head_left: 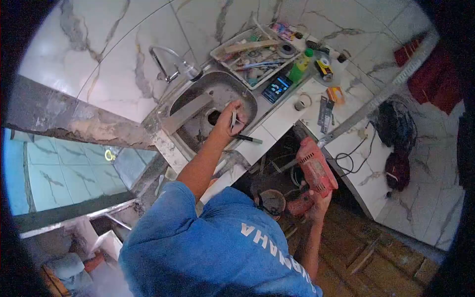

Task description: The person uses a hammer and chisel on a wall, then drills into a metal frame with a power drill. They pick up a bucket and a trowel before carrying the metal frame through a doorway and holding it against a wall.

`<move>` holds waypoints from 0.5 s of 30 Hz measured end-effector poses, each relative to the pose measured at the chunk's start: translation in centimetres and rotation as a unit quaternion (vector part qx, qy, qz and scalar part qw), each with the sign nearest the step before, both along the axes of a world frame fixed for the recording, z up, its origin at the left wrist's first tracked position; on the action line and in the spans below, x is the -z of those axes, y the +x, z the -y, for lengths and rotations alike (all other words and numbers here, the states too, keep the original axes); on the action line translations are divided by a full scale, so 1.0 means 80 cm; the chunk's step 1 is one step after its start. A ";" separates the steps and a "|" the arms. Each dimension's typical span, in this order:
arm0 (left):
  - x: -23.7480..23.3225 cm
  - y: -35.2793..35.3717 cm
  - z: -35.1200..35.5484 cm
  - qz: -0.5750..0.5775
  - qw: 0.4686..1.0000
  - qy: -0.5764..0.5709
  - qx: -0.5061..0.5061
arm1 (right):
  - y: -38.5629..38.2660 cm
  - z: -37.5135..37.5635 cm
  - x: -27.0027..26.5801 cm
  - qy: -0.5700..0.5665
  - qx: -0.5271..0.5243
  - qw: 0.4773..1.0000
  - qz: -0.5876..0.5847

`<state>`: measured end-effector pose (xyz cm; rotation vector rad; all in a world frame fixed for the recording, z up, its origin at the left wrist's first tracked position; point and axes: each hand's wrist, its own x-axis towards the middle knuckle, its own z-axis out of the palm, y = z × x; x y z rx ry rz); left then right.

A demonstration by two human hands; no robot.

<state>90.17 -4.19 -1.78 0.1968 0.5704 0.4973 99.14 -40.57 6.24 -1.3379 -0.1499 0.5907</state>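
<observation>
My left hand point(234, 118) is over the sink point(250, 96), its fingers closed around a thin pale piece whose kind I cannot tell. Just below that hand, a dark marker-like stick point(248, 139) lies across the sink's edge onto the tiled counter. A long flat strip point(188, 113) rests across the basin beside the drain. In my right hand point(319, 204) is a red power drill point(315, 168), held by its rear end. Its chuck points up toward the counter edge, over the dark gap in the worktop.
Behind the sink stand a tray point(254, 85) of tools, a phone point(277, 89), a green bottle point(301, 67) and a yellow tape measure point(324, 69). A black cable point(349, 171) loops over the right counter. At lower left another person's sleeve point(69, 266) and hand show.
</observation>
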 end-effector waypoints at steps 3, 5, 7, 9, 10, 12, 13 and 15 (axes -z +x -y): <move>0.007 -0.016 0.003 0.111 0.992 -0.055 0.015 | 0.007 -0.040 0.010 0.039 -0.044 0.997 -0.058; 0.016 -0.021 0.002 0.156 0.983 -0.092 0.012 | 0.012 -0.063 0.020 0.016 -0.025 0.997 -0.068; 0.004 -0.014 0.010 0.105 0.988 -0.106 -0.036 | 0.016 -0.074 0.032 0.024 -0.036 0.998 -0.043; 0.009 -0.012 0.005 0.057 0.988 -0.120 -0.080 | 0.015 -0.080 0.029 0.025 -0.050 0.995 -0.084; 0.024 -0.016 -0.006 0.028 0.991 -0.100 -0.088 | 0.015 -0.083 0.024 0.023 -0.050 0.995 -0.083; 0.051 -0.022 -0.031 -0.002 0.992 -0.085 -0.094 | 0.014 -0.081 0.016 -0.007 -0.032 0.996 -0.083; 0.061 -0.024 -0.046 -0.026 0.983 -0.130 -0.131 | 0.016 -0.078 0.017 -0.011 -0.031 0.996 -0.083; 0.087 -0.040 -0.064 -0.052 0.969 -0.176 -0.165 | 0.021 -0.067 0.020 -0.003 -0.032 0.998 -0.060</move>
